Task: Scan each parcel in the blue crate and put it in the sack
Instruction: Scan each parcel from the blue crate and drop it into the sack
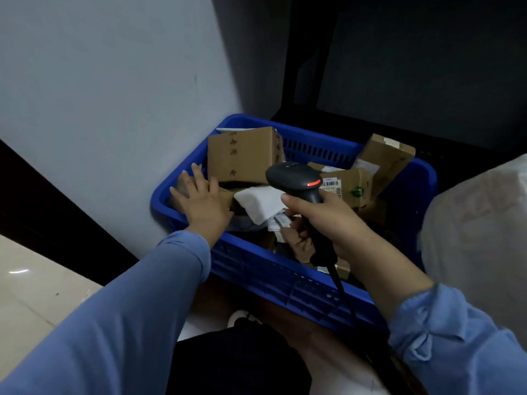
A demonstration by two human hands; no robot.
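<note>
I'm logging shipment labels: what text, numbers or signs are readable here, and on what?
"专用" (probably): printed down the upright cardboard box; characters above and below are blurred.
Barcode label on the low box behind the scanner: digits too small to read.
Green mark on that same box: blurred, no legible words.
White label on the long box at the far rim: unreadable.

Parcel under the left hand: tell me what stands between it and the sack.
The left hand rests on the parcel. Toward the sack lie the white packet, the right hand gripping the scanner, and the right wall of the blue crate.
</note>
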